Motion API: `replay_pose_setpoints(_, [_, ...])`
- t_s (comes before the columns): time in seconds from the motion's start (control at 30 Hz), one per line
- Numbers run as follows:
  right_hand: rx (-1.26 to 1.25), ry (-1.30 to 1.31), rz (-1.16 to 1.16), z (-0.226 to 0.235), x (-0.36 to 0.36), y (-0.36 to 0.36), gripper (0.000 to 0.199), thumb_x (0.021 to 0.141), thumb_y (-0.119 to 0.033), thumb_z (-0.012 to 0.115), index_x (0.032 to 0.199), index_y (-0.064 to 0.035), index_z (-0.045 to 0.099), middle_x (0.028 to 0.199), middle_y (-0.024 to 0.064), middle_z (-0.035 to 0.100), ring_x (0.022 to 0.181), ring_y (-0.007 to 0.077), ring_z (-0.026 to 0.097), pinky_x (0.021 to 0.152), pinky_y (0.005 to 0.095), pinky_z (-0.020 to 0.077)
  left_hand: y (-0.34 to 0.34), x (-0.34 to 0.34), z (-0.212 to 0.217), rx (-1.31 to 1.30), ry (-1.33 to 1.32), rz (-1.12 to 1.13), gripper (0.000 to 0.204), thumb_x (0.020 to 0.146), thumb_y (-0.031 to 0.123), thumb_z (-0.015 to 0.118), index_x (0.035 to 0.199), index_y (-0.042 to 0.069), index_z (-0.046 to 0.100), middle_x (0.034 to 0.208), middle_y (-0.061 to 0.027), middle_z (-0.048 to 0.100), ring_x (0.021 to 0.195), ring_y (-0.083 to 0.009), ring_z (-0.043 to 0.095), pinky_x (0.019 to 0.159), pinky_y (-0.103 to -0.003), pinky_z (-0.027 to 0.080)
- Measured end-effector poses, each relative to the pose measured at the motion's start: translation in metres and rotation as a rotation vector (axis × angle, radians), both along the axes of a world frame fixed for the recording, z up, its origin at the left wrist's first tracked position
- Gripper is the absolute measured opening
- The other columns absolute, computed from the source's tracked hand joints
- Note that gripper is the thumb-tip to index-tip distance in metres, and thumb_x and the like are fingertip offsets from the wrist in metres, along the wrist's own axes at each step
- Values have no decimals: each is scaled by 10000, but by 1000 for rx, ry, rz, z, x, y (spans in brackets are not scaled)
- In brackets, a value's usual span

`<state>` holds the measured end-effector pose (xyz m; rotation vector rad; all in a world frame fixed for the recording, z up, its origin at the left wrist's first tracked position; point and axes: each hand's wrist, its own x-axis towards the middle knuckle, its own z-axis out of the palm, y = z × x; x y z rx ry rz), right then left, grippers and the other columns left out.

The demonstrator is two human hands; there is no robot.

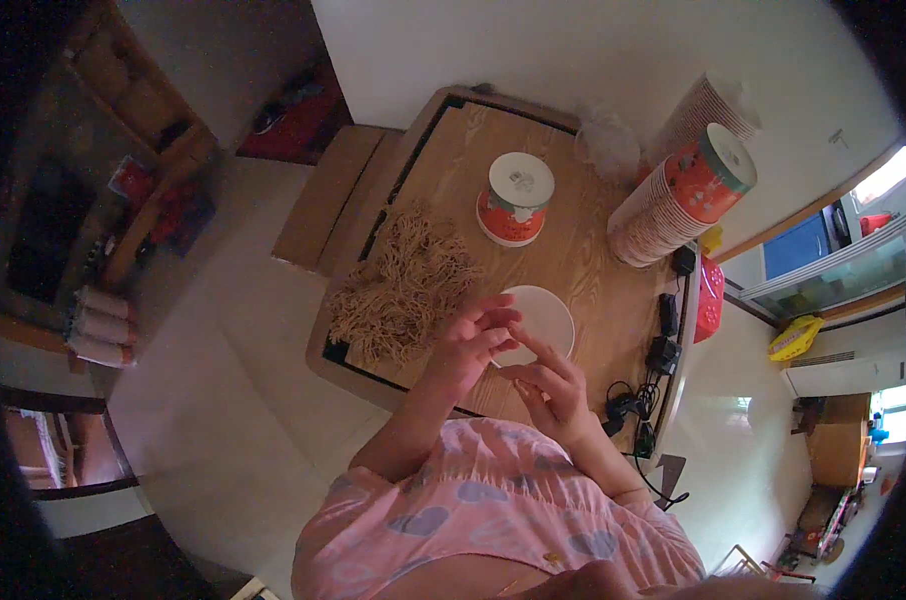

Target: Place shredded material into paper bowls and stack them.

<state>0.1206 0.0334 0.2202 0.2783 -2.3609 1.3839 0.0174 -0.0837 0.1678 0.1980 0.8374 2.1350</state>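
Observation:
A white round cup, seen from above, stands on the wooden table just in front of me. My left hand pinches its near rim with the fingertips. My right hand meets it from the right, fingers on the same near edge. A heap of dry tan noodles lies left of the hands. Farther back an orange-and-white cup stands upside down.
Two long stacks of printed cups lie at the table's back right, beside a crumpled clear bag. Black chargers and cables line the right edge, next to a red basket. A cardboard box sits on the floor at left.

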Motion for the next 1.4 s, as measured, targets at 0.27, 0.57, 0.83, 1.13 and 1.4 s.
replay_pose_setpoints(0.27, [223, -36, 120, -9, -3, 0, 207, 677, -2, 573, 881, -37, 581, 1204, 154, 437, 888, 331, 553, 695, 386, 471, 0, -2, -16, 57, 72, -28, 477, 717, 99, 580, 1166, 59, 424, 1025, -98, 513, 938, -198, 497, 836, -328, 413])
replay_pose_setpoints(0.57, [19, -147, -79, 5, -9, 10, 138, 736, -18, 561, 874, -26, 570, 1249, 170, 391, 995, 335, 516, 763, 393, 451, -4, 3, -17, 82, 45, -14, 139, 713, -1, 503, 838, 60, 503, 1035, -88, 514, 941, -191, 496, 834, -344, 400])
replay_pose_setpoints(0.83, [-104, -183, -40, 5, -13, 12, 166, 706, 67, 508, 844, -3, 569, 1243, 181, 395, 1176, 342, 353, 862, 411, 391, -3, -2, -15, 127, 33, 11, 157, 743, 189, 590, 723, 77, 483, 1050, -88, 511, 984, -205, 481, 849, -366, 372])
replay_pose_setpoints(1.13, [79, -194, 48, 0, -13, 7, 169, 737, 48, 511, 858, -39, 591, 1260, 199, 369, 961, 296, 546, 696, 347, 473, -2, -4, -29, 151, 39, 58, 157, 737, 195, 586, 738, 88, 473, 826, -67, 541, 907, -218, 504, 835, -360, 362])
replay_pose_setpoints(1.4, [160, -210, 53, -10, -13, -3, 145, 730, 22, 550, 853, -42, 591, 1255, 208, 365, 792, 262, 596, 646, 330, 476, -5, -9, -29, 241, 21, 108, 151, 730, 177, 577, 754, 104, 448, 746, -49, 508, 891, -231, 502, 884, -392, 323])
